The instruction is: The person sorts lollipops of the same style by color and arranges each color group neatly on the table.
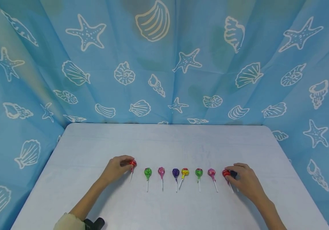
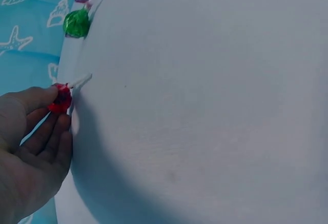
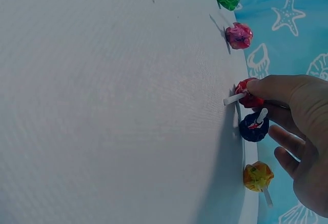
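Note:
My left hand (image 1: pixel 115 169) pinches the wrapped head of a red lollipop (image 2: pixel 62 99) between thumb and fingers, at the left end of a row of lollipops. Its white stick points down toward the near side in the head view. At the row's right end, my right hand (image 1: pixel 246 179) pinches another red lollipop (image 3: pixel 248 94) by its head. Close beside those fingers is a dark blue lollipop (image 3: pixel 254 127), partly covered by the hand in the head view. A yellow-orange lollipop (image 3: pixel 258 176) shows beyond it in the right wrist view; the hand hides it from the head camera.
Between the hands lie a green (image 1: pixel 148 172), a pink (image 1: pixel 161 172), a purple (image 1: pixel 175 173), a yellow (image 1: pixel 185 172), a second green (image 1: pixel 199 172) and a second pink lollipop (image 1: pixel 211 172) on the white table (image 1: pixel 164 143). A blue shell-patterned curtain (image 1: pixel 164 64) borders the table's back and sides.

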### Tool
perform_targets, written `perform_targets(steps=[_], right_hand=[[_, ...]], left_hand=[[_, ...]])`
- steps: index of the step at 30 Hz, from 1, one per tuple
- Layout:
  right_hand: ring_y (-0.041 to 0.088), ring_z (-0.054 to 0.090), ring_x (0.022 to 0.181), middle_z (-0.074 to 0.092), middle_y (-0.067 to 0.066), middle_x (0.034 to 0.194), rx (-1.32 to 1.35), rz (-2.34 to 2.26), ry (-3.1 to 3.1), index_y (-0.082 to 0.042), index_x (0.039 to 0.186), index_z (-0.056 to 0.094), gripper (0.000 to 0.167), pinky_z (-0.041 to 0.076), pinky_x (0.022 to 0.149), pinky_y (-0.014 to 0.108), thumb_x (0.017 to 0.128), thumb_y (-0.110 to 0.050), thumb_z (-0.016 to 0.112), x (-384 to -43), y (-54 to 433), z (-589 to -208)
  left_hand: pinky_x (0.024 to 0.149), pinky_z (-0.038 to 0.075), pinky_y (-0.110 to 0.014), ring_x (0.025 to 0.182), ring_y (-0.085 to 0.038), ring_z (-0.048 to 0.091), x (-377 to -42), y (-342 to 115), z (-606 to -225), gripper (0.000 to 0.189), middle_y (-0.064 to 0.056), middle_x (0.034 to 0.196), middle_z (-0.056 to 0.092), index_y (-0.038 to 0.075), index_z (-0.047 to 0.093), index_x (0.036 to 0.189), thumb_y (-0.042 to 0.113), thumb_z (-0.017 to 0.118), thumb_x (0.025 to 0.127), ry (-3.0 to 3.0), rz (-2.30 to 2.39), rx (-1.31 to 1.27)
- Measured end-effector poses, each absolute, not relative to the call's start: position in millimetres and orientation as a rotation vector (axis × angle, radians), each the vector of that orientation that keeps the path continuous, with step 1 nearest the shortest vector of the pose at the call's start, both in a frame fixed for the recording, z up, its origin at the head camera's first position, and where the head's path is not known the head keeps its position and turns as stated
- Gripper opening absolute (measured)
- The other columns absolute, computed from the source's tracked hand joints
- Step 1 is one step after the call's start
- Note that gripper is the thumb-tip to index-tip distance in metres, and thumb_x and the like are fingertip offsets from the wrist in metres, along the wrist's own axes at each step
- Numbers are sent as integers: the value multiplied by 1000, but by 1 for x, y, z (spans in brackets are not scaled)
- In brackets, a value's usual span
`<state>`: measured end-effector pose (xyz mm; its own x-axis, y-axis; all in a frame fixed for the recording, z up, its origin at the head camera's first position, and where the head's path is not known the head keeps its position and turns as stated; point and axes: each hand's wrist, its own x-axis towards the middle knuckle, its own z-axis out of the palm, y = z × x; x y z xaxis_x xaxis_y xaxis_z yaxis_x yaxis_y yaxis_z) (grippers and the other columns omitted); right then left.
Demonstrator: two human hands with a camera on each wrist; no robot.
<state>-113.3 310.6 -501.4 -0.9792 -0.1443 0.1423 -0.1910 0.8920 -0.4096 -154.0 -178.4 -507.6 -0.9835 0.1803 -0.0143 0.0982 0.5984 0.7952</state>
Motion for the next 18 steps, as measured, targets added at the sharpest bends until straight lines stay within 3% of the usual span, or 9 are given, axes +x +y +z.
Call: perform_targets(steps=[18], right_hand=[[49,54,114,62,28,119,250,612,-2950,-5,110,75,30,46,90,65,81,-11,83,-113,308,-501]], left_hand=[[95,51,-44,109,-31,61,-206,-188,-503,28,-15,117,68,0,68,123,9,66,96,2658,1444,103]])
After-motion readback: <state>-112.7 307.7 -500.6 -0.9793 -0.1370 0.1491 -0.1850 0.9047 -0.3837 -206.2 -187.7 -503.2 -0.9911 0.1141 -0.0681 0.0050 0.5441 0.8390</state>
